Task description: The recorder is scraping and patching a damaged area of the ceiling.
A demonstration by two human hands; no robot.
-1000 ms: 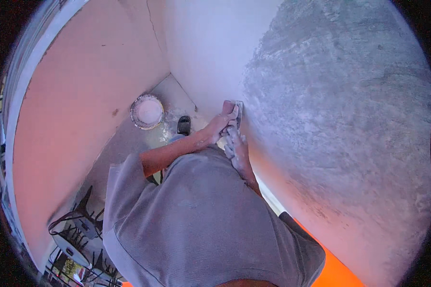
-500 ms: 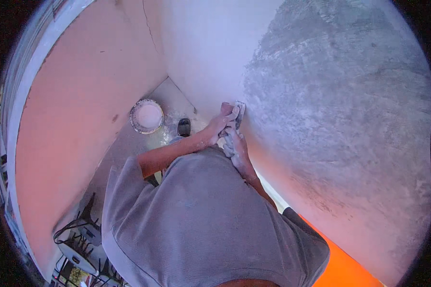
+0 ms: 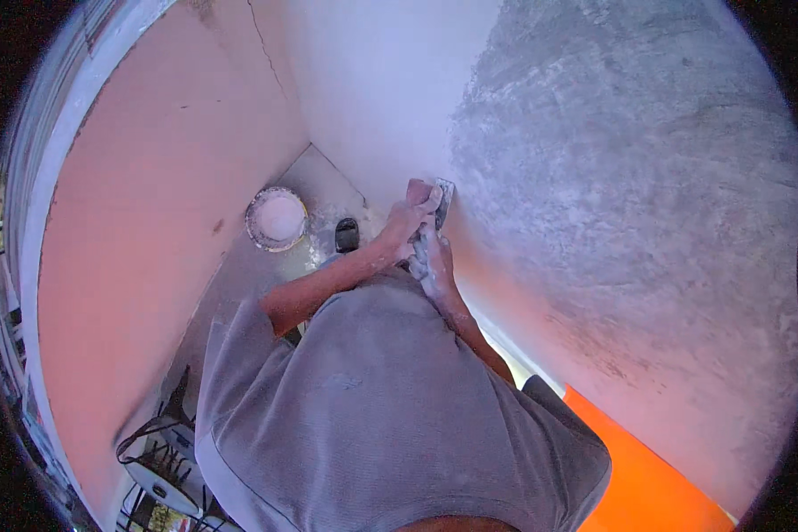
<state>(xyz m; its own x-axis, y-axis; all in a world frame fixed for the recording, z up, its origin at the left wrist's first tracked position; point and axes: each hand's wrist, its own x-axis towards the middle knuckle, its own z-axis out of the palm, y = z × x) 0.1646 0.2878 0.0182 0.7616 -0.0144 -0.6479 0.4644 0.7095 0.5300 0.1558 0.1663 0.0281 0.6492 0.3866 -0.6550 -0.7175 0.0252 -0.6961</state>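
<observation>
Hardly any change tbh, left hand (image 3: 405, 225) still grips the pinkish tool (image 3: 418, 190) by the dark blade (image 3: 445, 203) near 12 o'clock, right hand (image 3: 434, 260) curled below, can't tell around what, so still mid-handling

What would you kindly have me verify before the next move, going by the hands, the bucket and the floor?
1. Left hand on the reddish flat piece: ok, it appears gripped.
2. Right hand grip: cannot tell, its palm is hidden.
3. Grey flat tool touching the grey-patched wall: cannot tell from this angle.
4. Bucket upright: ok, with pale material inside.
5. Dark footwear clear of the bucket: ok, a gap shows.
6. Floor clean: not ok, pale splashes lie beside the footwear.
</observation>
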